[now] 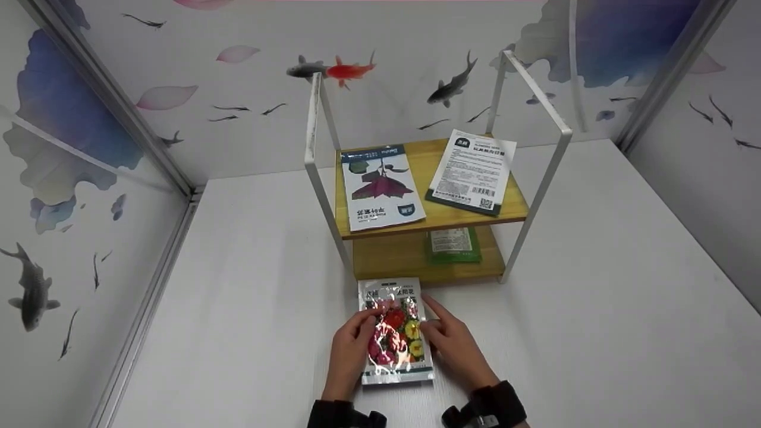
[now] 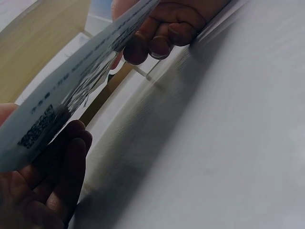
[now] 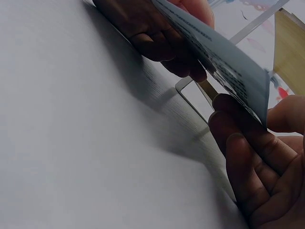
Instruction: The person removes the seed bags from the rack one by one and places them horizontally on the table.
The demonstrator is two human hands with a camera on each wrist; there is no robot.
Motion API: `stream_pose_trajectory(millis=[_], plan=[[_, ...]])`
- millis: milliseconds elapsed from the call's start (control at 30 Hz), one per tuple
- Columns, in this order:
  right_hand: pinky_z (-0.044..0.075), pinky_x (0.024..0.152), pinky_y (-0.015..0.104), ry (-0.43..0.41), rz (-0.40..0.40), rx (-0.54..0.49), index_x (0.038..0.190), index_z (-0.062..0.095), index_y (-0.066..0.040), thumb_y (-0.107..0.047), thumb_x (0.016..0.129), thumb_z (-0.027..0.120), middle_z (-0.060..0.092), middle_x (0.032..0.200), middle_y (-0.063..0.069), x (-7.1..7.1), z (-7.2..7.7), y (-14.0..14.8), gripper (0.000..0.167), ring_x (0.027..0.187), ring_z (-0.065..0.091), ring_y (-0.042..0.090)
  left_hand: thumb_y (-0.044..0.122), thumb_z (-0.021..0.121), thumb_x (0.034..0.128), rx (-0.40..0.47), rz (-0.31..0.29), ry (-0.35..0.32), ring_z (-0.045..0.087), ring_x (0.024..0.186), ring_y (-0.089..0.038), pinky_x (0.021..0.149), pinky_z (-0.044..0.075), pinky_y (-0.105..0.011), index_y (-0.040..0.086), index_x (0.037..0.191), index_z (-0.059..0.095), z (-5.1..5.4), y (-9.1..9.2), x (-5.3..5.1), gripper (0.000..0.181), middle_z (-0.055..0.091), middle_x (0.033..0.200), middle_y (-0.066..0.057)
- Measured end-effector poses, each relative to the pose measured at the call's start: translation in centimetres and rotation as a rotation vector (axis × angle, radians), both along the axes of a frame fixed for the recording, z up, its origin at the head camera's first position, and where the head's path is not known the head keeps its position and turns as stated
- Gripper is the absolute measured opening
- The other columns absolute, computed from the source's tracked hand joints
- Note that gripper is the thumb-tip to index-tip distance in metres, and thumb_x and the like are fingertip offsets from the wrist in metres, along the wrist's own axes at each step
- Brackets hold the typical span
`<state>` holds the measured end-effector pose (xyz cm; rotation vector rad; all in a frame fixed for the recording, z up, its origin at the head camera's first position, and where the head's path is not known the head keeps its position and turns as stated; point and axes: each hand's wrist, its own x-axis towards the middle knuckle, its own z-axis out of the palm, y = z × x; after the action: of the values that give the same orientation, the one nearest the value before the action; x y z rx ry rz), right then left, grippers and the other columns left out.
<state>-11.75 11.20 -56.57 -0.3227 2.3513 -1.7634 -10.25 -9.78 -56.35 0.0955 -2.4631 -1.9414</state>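
A shiny silver rectangular packet printed with flowers (image 1: 396,339) is between the left hand (image 1: 349,351) and right hand (image 1: 456,345), each pinching its side, nearer than the two-tier wooden shelf (image 1: 386,258).

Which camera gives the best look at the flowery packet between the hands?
The head view: it shows the flowery packet nearly whole, its colourful front facing the camera. Both wrist views catch mainly its printed back, steeply slanted and partly cut off.

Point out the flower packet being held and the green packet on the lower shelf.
Flower packet (image 1: 396,334): head view, middle of its front.
Green packet (image 1: 452,244): head view, its pale printed panel.
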Motion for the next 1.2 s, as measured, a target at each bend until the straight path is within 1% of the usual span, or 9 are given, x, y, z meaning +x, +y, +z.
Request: stream_pose_trajectory(millis=[100, 300, 467, 567, 633, 700, 867, 967, 1200], plan=[[0.039, 0.053, 0.026, -0.006, 0.001, -0.003, 0.139, 0.030, -0.027, -0.037, 0.090, 0.051, 0.046, 0.059, -0.004, 0.0, 0.0, 0.0, 0.054, 0.051, 0.041, 0.008, 0.046, 0.048, 0.0886, -0.012, 0.006, 0.002, 0.048, 0.057, -0.014, 0.053, 0.042, -0.028, 0.030, 0.106, 0.062, 0.1, 0.0, 0.0, 0.028, 0.052, 0.069, -0.002], [0.039, 0.053, 0.025, -0.017, -0.006, 0.006, 0.139, 0.030, -0.028, -0.038, 0.090, 0.051, 0.047, 0.060, -0.004, 0.0, 0.0, 0.0, 0.055, 0.052, 0.042, 0.009, 0.045, 0.048, 0.0888, 0.007, 0.005, -0.008, 0.048, 0.056, -0.014, 0.053, 0.042, -0.028, 0.029, 0.106, 0.062, 0.2, 0.0, 0.1, 0.027, 0.052, 0.069, -0.002], [0.039, 0.053, 0.026, -0.021, -0.004, 0.007, 0.140, 0.030, -0.026, -0.037, 0.090, 0.051, 0.047, 0.060, -0.003, 0.0, 0.0, 0.0, 0.055, 0.052, 0.043, 0.010, 0.044, 0.048, 0.0889, 0.012, 0.003, -0.006, 0.053, 0.073, -0.014, 0.064, 0.044, -0.029, 0.029, 0.107, 0.062, 0.2, 0.0, 0.1, 0.027, 0.060, 0.089, 0.004], [0.039, 0.053, 0.025, -0.042, 0.003, 0.003, 0.140, 0.029, -0.021, -0.031, 0.091, 0.050, 0.048, 0.062, -0.001, 0.4, 1.5, -0.2, 0.054, 0.053, 0.042, 0.009, 0.043, 0.048, 0.0895, 0.012, -0.004, -0.004, 0.053, 0.074, -0.014, 0.064, 0.043, -0.028, 0.030, 0.107, 0.062, 0.3, 0.0, 0.1, 0.026, 0.060, 0.092, 0.005], [0.038, 0.054, 0.024, -0.054, 0.007, 0.005, 0.141, 0.029, -0.019, -0.027, 0.092, 0.049, 0.049, 0.063, 0.000, 0.6, 2.4, -0.3, 0.053, 0.053, 0.042, 0.008, 0.040, 0.048, 0.0900, 0.016, -0.011, -0.007, 0.051, 0.068, -0.014, 0.060, 0.043, -0.027, 0.028, 0.108, 0.062, 0.6, 0.0, 0.2, 0.025, 0.059, 0.086, 0.002], [0.039, 0.055, 0.024, -0.065, 0.010, 0.006, 0.141, 0.028, -0.016, -0.023, 0.093, 0.049, 0.049, 0.064, 0.002, 0.9, 3.3, -0.4, 0.053, 0.054, 0.042, 0.008, 0.034, 0.049, 0.0913, 0.017, -0.015, 0.000, 0.050, 0.066, -0.015, 0.058, 0.042, -0.026, 0.023, 0.109, 0.062, 1.4, 0.1, 0.4, 0.025, 0.059, 0.085, 0.000], [0.040, 0.056, 0.025, -0.064, 0.007, 0.009, 0.141, 0.028, -0.017, -0.023, 0.093, 0.049, 0.047, 0.061, 0.000, 0.9, 3.2, -0.4, 0.053, 0.054, 0.042, 0.008, 0.024, 0.048, 0.0929, 0.023, -0.024, 0.023, 0.051, 0.073, -0.018, 0.063, 0.041, -0.026, 0.011, 0.110, 0.062, 3.6, 0.4, 1.0, 0.025, 0.061, 0.096, -0.002], [0.040, 0.057, 0.025, -0.061, 0.009, 0.007, 0.141, 0.028, -0.016, -0.022, 0.093, 0.049, 0.047, 0.061, 0.000, 0.8, 3.1, -0.4, 0.053, 0.053, 0.042, 0.009, 0.024, 0.048, 0.0930, 0.024, -0.026, 0.016, 0.050, 0.071, -0.017, 0.060, 0.041, -0.025, 0.011, 0.110, 0.062, 3.8, 0.4, 1.1, 0.026, 0.060, 0.091, -0.004], [0.040, 0.057, 0.026, -0.061, 0.012, 0.010, 0.141, 0.027, -0.015, -0.022, 0.093, 0.049, 0.048, 0.061, 0.000, 0.9, 3.3, -0.4, 0.054, 0.054, 0.044, 0.010, 0.025, 0.048, 0.0931, 0.044, -0.016, -0.015, 0.048, 0.066, -0.015, 0.057, 0.041, -0.024, 0.013, 0.111, 0.062, 3.5, 0.4, 1.0, 0.026, 0.058, 0.084, -0.004]])
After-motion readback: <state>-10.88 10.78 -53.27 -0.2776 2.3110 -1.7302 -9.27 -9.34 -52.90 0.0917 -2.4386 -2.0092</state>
